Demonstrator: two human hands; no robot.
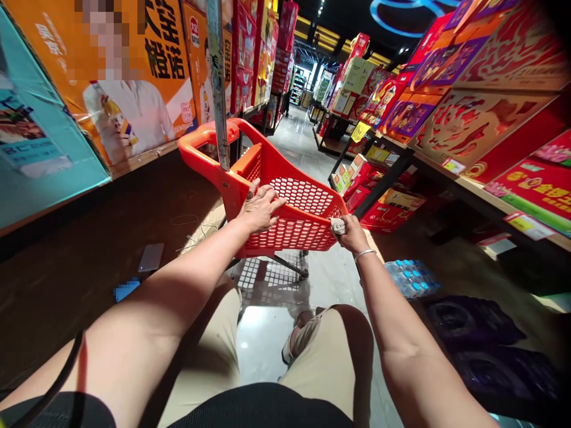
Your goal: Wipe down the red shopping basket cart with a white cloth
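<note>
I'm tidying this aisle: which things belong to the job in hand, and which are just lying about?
Seemingly in use:
- orange-red cart, left hand on its rim
- crumpled grey cloth, in right hand

Apparently just lying about:
- bottle pack
- shelved boxes
- flat pale object

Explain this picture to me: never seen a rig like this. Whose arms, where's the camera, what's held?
There is no robot here: the arms belong to a person working bare-handed. The one picture comes from a camera worn on their head, looking forward and down, so their own legs show below.

The left hand rests with fingers spread on the near rim of a red cart. The right hand grips a pale wad, perhaps a cloth, at the cart's corner.

Instead of a table, there is a store aisle: boxes line both sides, and bottles sit low on the right.
</note>
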